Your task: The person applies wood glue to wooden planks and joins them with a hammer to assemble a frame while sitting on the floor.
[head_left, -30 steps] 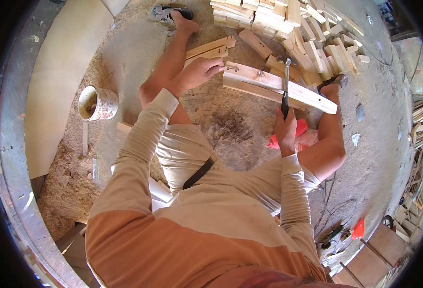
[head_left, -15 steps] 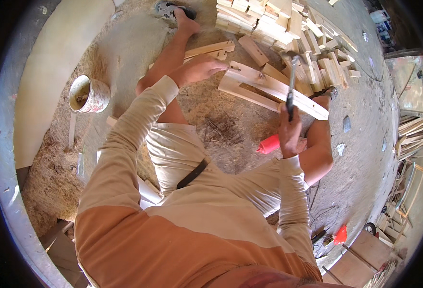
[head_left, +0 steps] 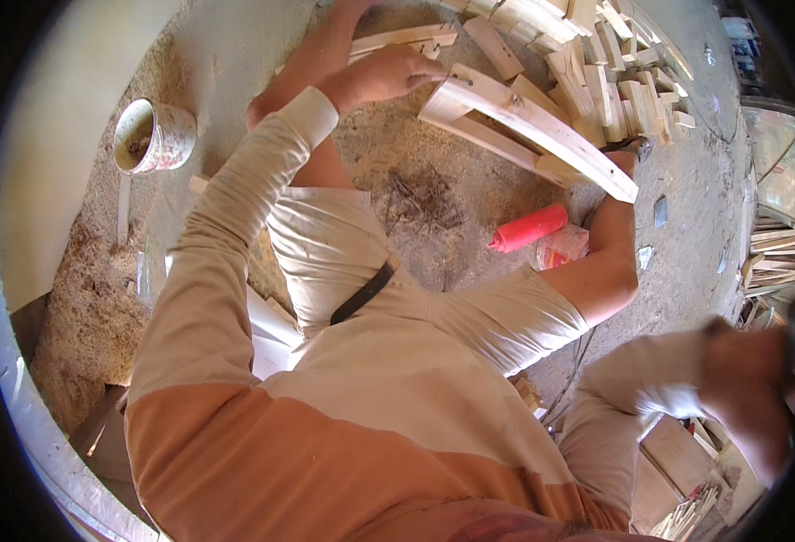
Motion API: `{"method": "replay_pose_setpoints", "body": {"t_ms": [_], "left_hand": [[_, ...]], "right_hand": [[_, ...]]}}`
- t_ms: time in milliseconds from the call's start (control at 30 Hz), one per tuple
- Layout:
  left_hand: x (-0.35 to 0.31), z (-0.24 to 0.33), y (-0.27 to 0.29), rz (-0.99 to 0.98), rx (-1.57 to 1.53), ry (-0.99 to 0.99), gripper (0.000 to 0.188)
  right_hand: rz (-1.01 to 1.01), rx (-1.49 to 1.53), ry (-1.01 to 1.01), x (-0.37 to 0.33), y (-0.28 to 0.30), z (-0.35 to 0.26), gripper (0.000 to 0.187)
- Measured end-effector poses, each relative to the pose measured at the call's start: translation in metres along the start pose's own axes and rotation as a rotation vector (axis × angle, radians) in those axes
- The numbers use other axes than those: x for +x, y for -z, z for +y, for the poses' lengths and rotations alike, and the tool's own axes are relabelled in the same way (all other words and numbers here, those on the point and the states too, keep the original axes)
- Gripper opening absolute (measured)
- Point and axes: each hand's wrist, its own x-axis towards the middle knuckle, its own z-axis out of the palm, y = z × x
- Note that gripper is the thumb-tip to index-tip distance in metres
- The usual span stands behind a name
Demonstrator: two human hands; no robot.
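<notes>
A pale wooden frame of narrow boards slants between my legs, its right end by my right knee. My left hand is closed, fingertips at the frame's left end beside a small dark nail-like spot; whether they also pinch a nail is hard to see. Far right, my right hand is raised and smeared by motion, closed round the dark handle of a hammer, mostly hidden at the picture's rim. Loose nails lie heaped on the floor below the frame. Near my right thigh lies a red squeeze bottle.
A small tub stands beside the bottle. Cut wood blocks are piled beyond the frame, with more boards past my left hand. On the left are a whitish bucket and sawdust. Stacked wood lies far right.
My right hand has swung the hammer from above the frame back and out to the far right. The bottle and tub now show fully. My left hand stays at the frame's end.
</notes>
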Motion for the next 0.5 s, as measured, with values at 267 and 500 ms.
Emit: {"method": "replay_pose_setpoints", "body": {"t_ms": [267,500], "left_hand": [[0.004,-0.010,0.000,0.000,0.097,-0.154,0.036],[0.003,0.005,0.011,-0.008,0.105,-0.031,0.032]], "right_hand": [[-0.453,-0.616,-0.784,-0.229,-0.049,0.115,0.021],[0.190,0.059,-0.526,-0.040,-0.043,0.022,0.038]]}}
